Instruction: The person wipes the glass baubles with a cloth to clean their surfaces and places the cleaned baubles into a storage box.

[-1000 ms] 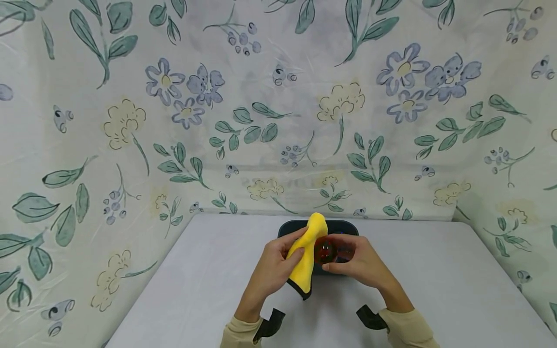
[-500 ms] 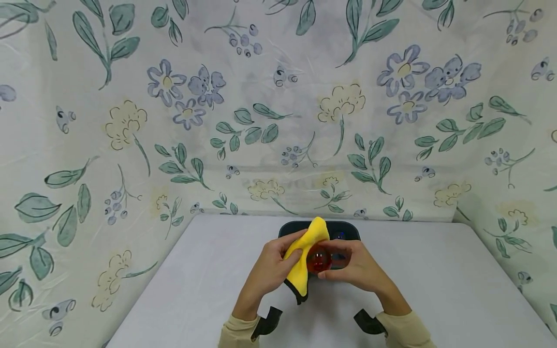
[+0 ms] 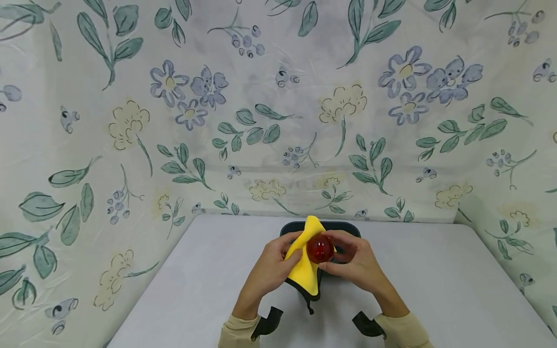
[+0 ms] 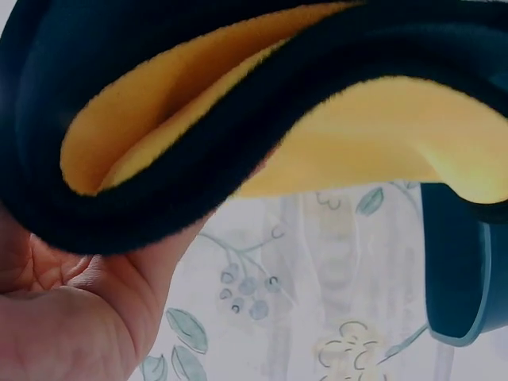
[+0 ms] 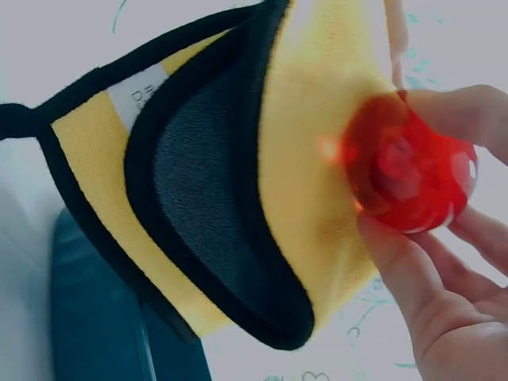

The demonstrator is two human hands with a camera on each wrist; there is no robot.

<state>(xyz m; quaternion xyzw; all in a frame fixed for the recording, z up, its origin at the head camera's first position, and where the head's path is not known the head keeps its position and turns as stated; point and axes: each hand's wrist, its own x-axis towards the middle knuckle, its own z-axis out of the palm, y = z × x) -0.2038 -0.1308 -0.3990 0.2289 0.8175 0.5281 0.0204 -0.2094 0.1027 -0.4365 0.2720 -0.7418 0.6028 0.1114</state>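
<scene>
My left hand (image 3: 275, 263) pinches a yellow cloth (image 3: 306, 278) with a dark edging and a dark grey reverse side. The cloth hangs in folds below the fingers, and a small loop dangles from its corner. In my right hand (image 3: 357, 258) is a clear red ball (image 3: 320, 249), held between thumb and fingertips against the cloth. The right wrist view shows the red ball (image 5: 409, 163) touching the yellow face of the cloth (image 5: 317, 159). Folded cloth (image 4: 357, 151) fills the upper part of the left wrist view and hides most of the left fingers.
A dark blue-green tray (image 3: 348, 226) stands behind the hands near the back of the white table (image 3: 209, 270); hands and cloth cover much of it. A floral sheet (image 3: 278, 121) hangs behind the table and along both sides.
The red ball first moved down and left, then rose slightly and now shows more fully over the cloth. The cloth's lower end has swung right and spread, showing its loop.
</scene>
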